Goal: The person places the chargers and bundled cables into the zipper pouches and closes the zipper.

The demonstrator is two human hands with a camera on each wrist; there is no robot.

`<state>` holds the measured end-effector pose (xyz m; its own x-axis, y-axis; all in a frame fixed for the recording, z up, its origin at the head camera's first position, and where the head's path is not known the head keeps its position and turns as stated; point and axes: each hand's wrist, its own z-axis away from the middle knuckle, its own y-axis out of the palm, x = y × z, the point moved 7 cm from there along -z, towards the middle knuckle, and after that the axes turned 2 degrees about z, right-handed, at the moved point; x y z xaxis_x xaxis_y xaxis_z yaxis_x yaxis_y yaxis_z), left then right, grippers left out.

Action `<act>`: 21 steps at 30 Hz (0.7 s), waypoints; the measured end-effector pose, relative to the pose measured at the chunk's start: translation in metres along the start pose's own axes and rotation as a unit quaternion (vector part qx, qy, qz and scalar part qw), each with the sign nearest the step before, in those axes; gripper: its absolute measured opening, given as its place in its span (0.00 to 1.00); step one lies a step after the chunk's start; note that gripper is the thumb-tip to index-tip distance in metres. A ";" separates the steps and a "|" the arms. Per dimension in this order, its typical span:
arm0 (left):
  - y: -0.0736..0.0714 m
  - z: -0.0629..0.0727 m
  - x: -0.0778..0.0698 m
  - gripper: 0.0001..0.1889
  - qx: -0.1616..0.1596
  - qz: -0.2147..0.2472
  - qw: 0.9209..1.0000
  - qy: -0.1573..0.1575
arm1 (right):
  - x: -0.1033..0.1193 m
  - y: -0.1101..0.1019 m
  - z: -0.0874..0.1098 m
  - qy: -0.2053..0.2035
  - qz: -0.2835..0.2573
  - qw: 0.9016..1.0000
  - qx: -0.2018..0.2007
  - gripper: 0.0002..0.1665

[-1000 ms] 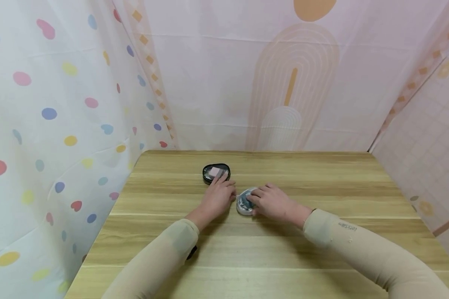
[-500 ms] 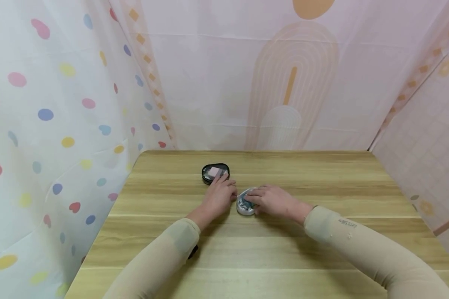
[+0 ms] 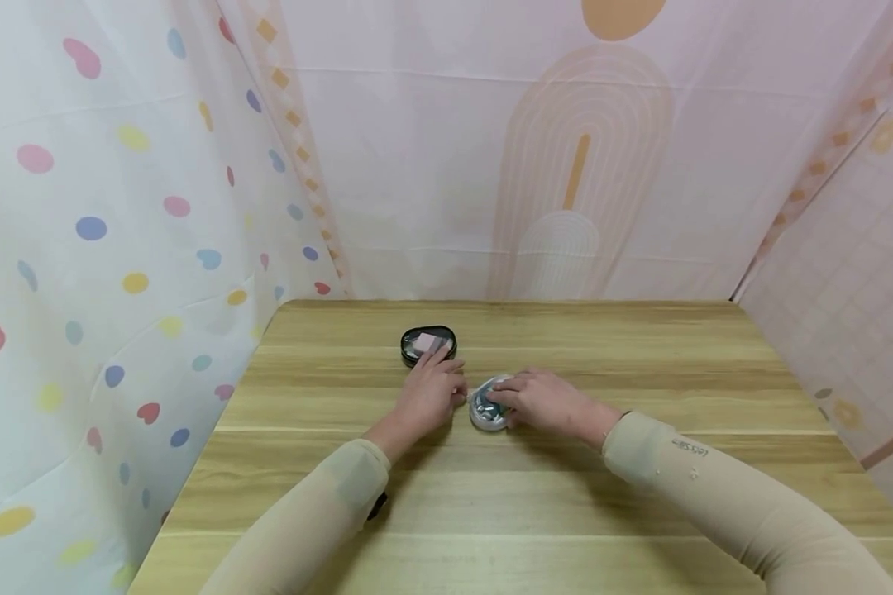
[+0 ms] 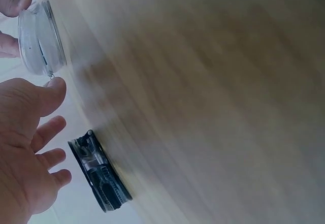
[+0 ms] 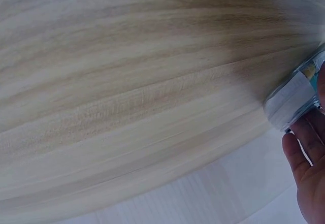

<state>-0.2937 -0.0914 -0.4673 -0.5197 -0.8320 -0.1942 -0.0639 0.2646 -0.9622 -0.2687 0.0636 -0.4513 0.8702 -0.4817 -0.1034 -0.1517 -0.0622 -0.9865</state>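
Observation:
A small clear, rounded zip pouch [image 3: 484, 417] lies on the table, with something blue-grey inside. My right hand [image 3: 549, 402] grips its right side, fingers over the top and thumb at the near edge. At the pouch's left side, my left hand [image 3: 428, 395] pinches the small zipper pull [image 4: 51, 75] between thumb and index finger. The other left fingers are spread apart and reach toward a black-rimmed clear pouch [image 3: 417, 340] standing just behind; whether they touch it I cannot tell. That pouch holds a pinkish item and looks closed.
Both pouches are on a wood-grain table [image 3: 603, 339]. A pale patterned curtain [image 3: 417, 165] hangs behind its far edge, and a dotted curtain [image 3: 156, 330] hangs along the left. Another light curtain [image 3: 856, 273] borders the right side.
My left hand has shifted slightly left, and the clear pouch has moved a little toward me. The right hand keeps its grip. The black-rimmed pouch stays in place.

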 end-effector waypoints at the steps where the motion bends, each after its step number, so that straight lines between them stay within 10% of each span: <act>1: -0.001 0.001 -0.001 0.04 -0.003 0.001 1.000 0.003 | 0.001 -0.001 0.000 -0.001 0.000 1.000 -0.001 0.32; 21: 0.000 -0.012 -0.002 0.05 -0.020 -0.036 0.999 -0.029 | -0.004 0.003 -0.001 0.003 0.021 0.999 0.031 0.34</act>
<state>-0.3026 -0.0837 -0.4645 -0.4623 -0.8762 -0.1360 -0.1339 0.2206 -0.9661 -0.2726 0.0647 -0.4536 0.8605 -0.4889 -0.1433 -0.1574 0.0123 -0.9875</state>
